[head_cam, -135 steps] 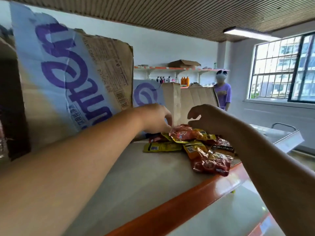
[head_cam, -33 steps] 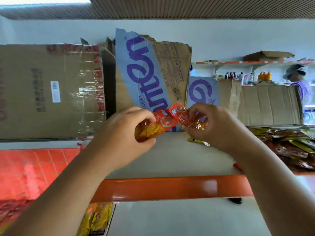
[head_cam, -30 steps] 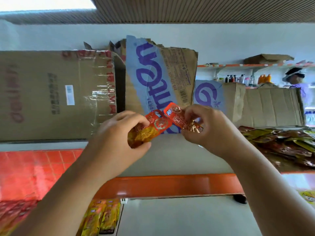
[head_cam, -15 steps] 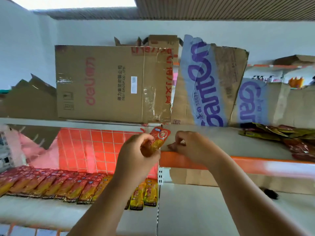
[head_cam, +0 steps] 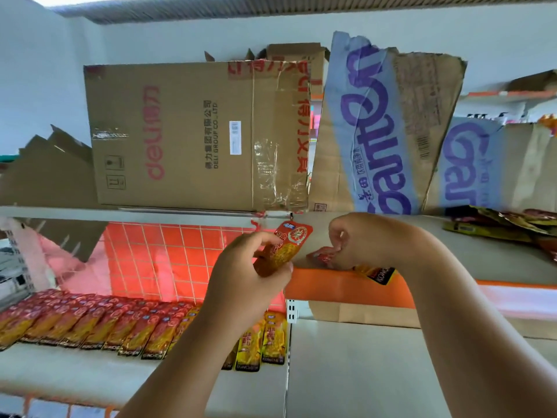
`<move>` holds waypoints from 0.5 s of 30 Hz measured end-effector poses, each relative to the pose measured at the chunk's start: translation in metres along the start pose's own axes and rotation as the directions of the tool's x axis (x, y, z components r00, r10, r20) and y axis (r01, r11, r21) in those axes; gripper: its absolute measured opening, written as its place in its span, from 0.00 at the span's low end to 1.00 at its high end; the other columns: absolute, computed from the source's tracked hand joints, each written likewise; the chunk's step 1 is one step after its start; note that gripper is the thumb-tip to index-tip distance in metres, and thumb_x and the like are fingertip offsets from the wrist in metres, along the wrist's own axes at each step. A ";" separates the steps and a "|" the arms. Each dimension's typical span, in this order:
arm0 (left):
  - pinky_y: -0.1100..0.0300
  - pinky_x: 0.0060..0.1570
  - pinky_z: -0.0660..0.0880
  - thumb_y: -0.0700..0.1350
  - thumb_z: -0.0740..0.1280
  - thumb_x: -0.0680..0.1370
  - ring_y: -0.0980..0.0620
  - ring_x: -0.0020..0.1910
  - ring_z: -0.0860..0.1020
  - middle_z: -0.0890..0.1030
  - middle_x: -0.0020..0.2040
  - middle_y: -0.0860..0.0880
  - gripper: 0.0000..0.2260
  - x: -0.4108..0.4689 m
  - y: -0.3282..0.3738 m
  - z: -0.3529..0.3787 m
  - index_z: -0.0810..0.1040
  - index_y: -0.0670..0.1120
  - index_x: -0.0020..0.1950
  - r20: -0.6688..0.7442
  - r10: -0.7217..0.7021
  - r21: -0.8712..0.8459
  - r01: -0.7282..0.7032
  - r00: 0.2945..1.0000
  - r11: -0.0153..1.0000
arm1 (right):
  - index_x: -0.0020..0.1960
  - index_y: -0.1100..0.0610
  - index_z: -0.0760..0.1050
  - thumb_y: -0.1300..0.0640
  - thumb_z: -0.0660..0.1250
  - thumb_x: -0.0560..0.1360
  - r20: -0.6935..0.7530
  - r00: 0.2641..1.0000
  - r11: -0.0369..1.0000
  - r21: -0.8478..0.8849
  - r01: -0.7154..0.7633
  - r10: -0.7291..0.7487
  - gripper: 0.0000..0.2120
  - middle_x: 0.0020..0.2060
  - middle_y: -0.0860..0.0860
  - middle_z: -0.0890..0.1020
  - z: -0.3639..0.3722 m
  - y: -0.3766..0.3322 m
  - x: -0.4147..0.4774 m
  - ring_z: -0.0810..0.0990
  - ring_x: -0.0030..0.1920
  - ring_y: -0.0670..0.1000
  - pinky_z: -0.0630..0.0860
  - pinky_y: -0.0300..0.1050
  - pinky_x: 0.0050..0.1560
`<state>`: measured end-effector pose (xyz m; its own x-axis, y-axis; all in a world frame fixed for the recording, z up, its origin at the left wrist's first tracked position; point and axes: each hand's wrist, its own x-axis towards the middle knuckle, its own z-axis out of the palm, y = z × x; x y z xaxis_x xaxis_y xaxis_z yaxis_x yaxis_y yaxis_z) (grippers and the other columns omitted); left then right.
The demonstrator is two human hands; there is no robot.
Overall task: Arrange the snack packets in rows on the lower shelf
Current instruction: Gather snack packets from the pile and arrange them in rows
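Observation:
My left hand point(head_cam: 244, 279) grips an orange-red snack packet point(head_cam: 287, 245) upright in front of the upper shelf's orange edge point(head_cam: 340, 288). My right hand point(head_cam: 364, 239) pinches another red packet point(head_cam: 324, 256), whose dark end point(head_cam: 381, 274) shows below the hand. On the lower shelf point(head_cam: 90, 375) at the left lies a row of red-and-yellow packets point(head_cam: 90, 324), with yellow packets point(head_cam: 265, 339) at its right end, partly hidden by my left arm. A loose pile of packets point(head_cam: 506, 224) sits on the upper shelf at the right.
Flattened cardboard boxes stand on the upper shelf: a brown one point(head_cam: 193, 134) and a purple-lettered one point(head_cam: 379, 128). An orange tiled back panel point(head_cam: 168, 260) is behind the lower shelf. A bare white shelf section point(head_cam: 376, 372) lies lower right, past a perforated upright point(head_cam: 291, 309).
The view has swung left and down from the pile to the lower shelf. Both hands carried the packets lower, and the two packets, earlier held together, are now slightly apart.

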<state>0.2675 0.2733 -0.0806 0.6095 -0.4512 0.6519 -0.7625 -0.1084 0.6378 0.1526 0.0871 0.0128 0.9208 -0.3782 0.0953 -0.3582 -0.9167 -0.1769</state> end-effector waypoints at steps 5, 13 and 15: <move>0.73 0.45 0.71 0.45 0.78 0.72 0.63 0.53 0.79 0.81 0.49 0.63 0.14 0.004 -0.001 -0.001 0.81 0.59 0.53 -0.060 -0.013 -0.016 0.012 0.998 1.000 | 0.45 0.51 0.74 0.41 0.75 0.69 -0.075 0.996 0.997 0.066 0.044 -0.039 0.17 0.44 0.48 0.80 0.006 0.004 0.009 0.77 0.44 0.49 0.76 0.47 0.46; 0.70 0.42 0.74 0.42 0.77 0.73 0.60 0.49 0.80 0.82 0.46 0.61 0.13 0.006 -0.018 -0.027 0.81 0.56 0.53 -0.169 -0.089 -0.026 0.086 0.982 0.996 | 0.37 0.56 0.72 0.48 0.76 0.71 -0.412 0.900 0.881 0.363 0.303 -0.140 0.16 0.33 0.50 0.78 0.024 -0.022 0.035 0.73 0.30 0.47 0.66 0.41 0.31; 0.70 0.43 0.75 0.42 0.77 0.73 0.61 0.49 0.80 0.82 0.47 0.61 0.14 0.006 -0.024 -0.036 0.81 0.56 0.53 -0.181 -0.090 -0.022 0.088 0.979 0.996 | 0.36 0.56 0.72 0.48 0.76 0.71 -0.463 0.877 0.865 0.380 0.327 -0.128 0.17 0.29 0.47 0.75 0.027 -0.035 0.040 0.72 0.26 0.44 0.62 0.38 0.26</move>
<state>0.2973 0.3047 -0.0769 0.7048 -0.2721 0.6552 -0.7013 -0.1282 0.7012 0.2064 0.1072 -0.0036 0.7818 -0.2739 0.5601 0.0502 -0.8678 -0.4944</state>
